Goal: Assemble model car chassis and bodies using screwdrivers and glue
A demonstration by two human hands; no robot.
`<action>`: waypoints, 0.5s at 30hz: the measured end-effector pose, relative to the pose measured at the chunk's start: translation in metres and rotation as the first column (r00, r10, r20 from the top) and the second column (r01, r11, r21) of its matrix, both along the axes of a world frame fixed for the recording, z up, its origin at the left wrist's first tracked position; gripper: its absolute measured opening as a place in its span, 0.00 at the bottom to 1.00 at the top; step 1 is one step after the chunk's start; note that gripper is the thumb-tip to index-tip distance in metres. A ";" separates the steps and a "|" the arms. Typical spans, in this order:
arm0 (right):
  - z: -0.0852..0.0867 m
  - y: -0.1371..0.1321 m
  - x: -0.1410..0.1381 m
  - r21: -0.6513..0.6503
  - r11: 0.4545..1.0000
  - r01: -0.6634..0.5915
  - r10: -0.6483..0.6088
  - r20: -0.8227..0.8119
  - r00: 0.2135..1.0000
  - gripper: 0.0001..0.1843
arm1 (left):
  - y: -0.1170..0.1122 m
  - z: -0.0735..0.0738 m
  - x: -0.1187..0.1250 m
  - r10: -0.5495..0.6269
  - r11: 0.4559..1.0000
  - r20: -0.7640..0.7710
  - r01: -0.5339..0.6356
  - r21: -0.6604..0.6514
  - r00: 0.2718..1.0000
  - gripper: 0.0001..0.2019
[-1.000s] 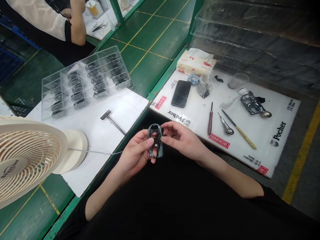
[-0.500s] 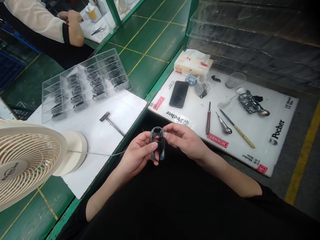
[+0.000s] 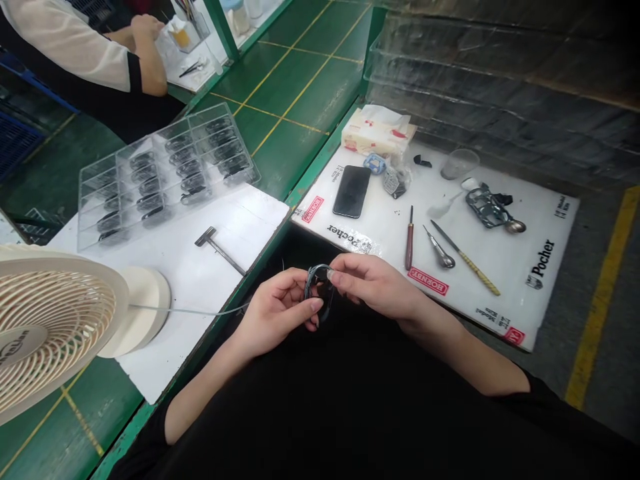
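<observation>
A small dark grey model car body (image 3: 326,311) is between my hands, over my lap and tilted on its side. My left hand (image 3: 281,308) grips it from the left, thumb in front and fingers behind. My right hand (image 3: 377,285) is closed in a pinch at its upper right rim. Between those fingertips is a tiny pale spot that I cannot make out. To the right, on the printed white board (image 3: 380,233), lie a thin tool with a dark red handle (image 3: 409,247), an awl-like tool (image 3: 440,250) and a file with a yellow handle (image 3: 467,260).
A clear compartment tray (image 3: 173,175) with several dark car bodies stands left, near a T-shaped metal tool (image 3: 220,249) and a fan (image 3: 55,327). A phone (image 3: 351,191), tissue pack (image 3: 377,130), plastic cup (image 3: 460,164) and another car body (image 3: 486,205) rest on the board. Beyond sits a co-worker (image 3: 85,60).
The car body has turned from facing me to a sideways tilt in my hands. Both hands keep hold. The view has shifted slightly, and the co-worker's hands have moved a little.
</observation>
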State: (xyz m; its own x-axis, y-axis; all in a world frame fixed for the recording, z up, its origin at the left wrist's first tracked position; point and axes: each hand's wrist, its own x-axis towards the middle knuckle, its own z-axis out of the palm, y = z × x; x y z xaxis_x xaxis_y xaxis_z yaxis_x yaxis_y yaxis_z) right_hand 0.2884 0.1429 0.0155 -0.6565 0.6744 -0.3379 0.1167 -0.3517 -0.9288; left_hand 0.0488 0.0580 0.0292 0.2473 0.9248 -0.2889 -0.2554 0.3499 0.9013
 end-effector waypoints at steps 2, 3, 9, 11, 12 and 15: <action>-0.002 0.000 0.000 0.008 1.000 -0.001 0.001 -0.031 1.000 0.31 | 0.000 -0.001 0.000 -0.005 1.000 0.012 0.005 -0.007 1.000 0.14; -0.003 -0.001 -0.001 0.003 1.000 -0.002 0.002 -0.053 0.999 0.31 | 0.001 -0.001 0.000 -0.006 1.000 0.015 0.006 -0.013 1.000 0.14; -0.007 -0.003 -0.004 -0.051 0.998 0.047 -0.051 -0.085 0.995 0.29 | 0.003 -0.004 -0.002 -0.002 0.998 0.040 0.005 -0.069 0.999 0.14; -0.006 -0.003 -0.003 -0.039 0.999 0.027 -0.030 -0.087 0.996 0.28 | 0.004 -0.003 -0.001 -0.005 0.996 0.049 0.010 -0.093 0.999 0.14; -0.006 -0.004 -0.003 -0.037 0.999 0.016 -0.019 -0.087 0.996 0.29 | 0.004 -0.002 -0.001 -0.006 0.994 0.061 0.013 -0.108 0.998 0.14; -0.003 -0.004 -0.001 -0.042 0.999 0.001 -0.005 -0.078 0.997 0.30 | 0.006 0.000 0.001 -0.005 0.988 0.115 0.023 -0.154 0.993 0.14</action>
State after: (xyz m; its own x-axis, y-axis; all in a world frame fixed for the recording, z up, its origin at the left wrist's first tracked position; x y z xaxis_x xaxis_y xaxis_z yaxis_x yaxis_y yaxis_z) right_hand 0.2870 0.1389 0.0129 -0.6800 0.6626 -0.3140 0.0434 -0.3912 -0.9193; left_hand 0.0500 0.0635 0.0293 0.2994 0.8673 -0.3976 -0.3475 0.4873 0.8011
